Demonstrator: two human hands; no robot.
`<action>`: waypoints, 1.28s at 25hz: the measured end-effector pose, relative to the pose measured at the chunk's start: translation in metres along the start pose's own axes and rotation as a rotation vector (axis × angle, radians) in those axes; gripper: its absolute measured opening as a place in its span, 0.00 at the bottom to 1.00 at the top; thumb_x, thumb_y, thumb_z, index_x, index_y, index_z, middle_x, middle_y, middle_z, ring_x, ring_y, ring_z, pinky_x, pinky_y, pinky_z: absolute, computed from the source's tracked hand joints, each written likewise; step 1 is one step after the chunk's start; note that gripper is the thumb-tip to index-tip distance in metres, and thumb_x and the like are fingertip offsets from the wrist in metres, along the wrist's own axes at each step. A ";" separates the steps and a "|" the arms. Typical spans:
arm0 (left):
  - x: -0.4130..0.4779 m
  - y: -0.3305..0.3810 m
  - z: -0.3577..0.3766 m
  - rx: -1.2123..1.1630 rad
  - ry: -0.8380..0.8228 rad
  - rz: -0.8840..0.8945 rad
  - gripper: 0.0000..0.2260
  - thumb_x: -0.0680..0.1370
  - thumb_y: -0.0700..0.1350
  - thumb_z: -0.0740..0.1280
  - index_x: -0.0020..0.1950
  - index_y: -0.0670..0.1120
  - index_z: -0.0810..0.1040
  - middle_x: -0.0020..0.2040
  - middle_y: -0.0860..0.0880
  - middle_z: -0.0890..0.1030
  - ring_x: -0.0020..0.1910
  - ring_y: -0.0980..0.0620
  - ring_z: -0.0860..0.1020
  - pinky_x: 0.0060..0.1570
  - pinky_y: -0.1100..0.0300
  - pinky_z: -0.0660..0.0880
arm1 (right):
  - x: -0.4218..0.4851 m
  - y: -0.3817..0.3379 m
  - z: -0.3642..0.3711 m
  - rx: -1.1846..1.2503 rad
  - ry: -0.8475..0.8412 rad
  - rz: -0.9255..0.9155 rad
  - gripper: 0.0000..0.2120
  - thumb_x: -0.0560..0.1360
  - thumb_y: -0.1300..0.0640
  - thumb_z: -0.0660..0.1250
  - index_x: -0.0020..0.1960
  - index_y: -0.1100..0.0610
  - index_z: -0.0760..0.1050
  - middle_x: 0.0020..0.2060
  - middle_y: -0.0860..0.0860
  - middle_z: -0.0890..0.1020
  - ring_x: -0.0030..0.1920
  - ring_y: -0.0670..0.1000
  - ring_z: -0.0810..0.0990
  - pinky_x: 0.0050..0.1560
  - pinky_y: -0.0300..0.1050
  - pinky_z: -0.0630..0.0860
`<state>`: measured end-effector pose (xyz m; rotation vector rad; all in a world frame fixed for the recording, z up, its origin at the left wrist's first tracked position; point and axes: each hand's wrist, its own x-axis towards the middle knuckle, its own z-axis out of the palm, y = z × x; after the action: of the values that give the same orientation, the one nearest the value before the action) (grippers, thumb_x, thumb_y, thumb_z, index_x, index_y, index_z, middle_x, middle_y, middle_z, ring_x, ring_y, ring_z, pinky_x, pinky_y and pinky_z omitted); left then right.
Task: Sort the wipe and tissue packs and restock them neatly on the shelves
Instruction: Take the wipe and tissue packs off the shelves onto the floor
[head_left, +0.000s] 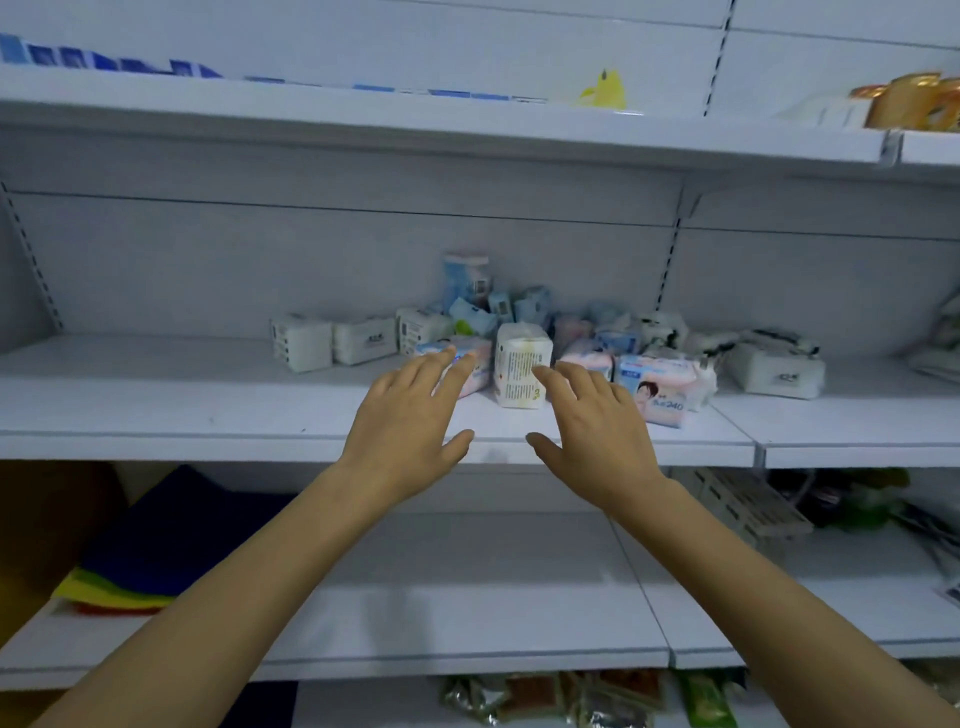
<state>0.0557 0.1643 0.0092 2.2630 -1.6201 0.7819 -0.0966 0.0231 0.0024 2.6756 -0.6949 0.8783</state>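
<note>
A white shelving unit (311, 249) with slotted uprights fills the view, seen in dim, bluish light. 3 of its shelves are shown: an upper shelf (363, 130), a middle shelf (156, 395) and a lower shelf (467, 597). 2 bare forearms are stretched from the bottom corners up to the middle shelf.

The left hand (410, 415) is held palm down with a wide grip, fingers straight and spread, nothing held. Its fingertips are laid over a pink pack (483, 371). The right hand (597, 421) is spread likewise, its grip wide and holding nothing. Its index fingertip is placed at the right edge of an upright white pack (522, 371); whether contact is made cannot be told.

This upright white pack is stood between the 2 hands, in front of a loose pile of wipe and tissue packs (524, 312) heaped at the back of the middle shelf. Folded cloths (156, 551) in blue, yellow and red are stacked at the left of the lower shelf, and a white basket (748, 509) is set at its right.

2 white boxy packs (301, 343) are stood at the left end of the pile. A pack printed with "240" (660, 392) is seen just right of the right hand. Gold-wrapped goods (914, 101) are placed at the right of the upper shelf, with a small yellow item (605, 91) nearer its middle.
</note>
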 end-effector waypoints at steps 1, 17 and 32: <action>0.008 0.003 0.006 -0.010 -0.014 0.006 0.33 0.76 0.56 0.64 0.78 0.48 0.57 0.77 0.47 0.61 0.74 0.46 0.62 0.68 0.51 0.64 | 0.003 0.008 0.006 0.019 -0.012 0.009 0.31 0.73 0.47 0.69 0.72 0.56 0.65 0.68 0.55 0.71 0.65 0.59 0.71 0.61 0.53 0.68; 0.209 -0.012 0.167 -0.260 -0.116 0.082 0.29 0.73 0.66 0.59 0.71 0.54 0.67 0.73 0.51 0.66 0.70 0.46 0.65 0.62 0.54 0.67 | 0.130 0.145 0.110 0.039 -0.049 0.264 0.24 0.74 0.51 0.67 0.68 0.54 0.69 0.62 0.57 0.75 0.60 0.61 0.75 0.55 0.54 0.73; 0.163 -0.116 0.192 -0.357 0.272 -0.028 0.21 0.68 0.55 0.63 0.59 0.51 0.73 0.54 0.51 0.78 0.52 0.54 0.74 0.51 0.59 0.72 | 0.275 0.126 0.195 0.561 -0.194 0.236 0.39 0.68 0.27 0.56 0.75 0.44 0.59 0.72 0.56 0.62 0.70 0.59 0.66 0.67 0.59 0.67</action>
<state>0.2562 -0.0194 -0.0458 1.8412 -1.4640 0.6934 0.1297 -0.2560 0.0253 3.2582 -0.9399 1.0007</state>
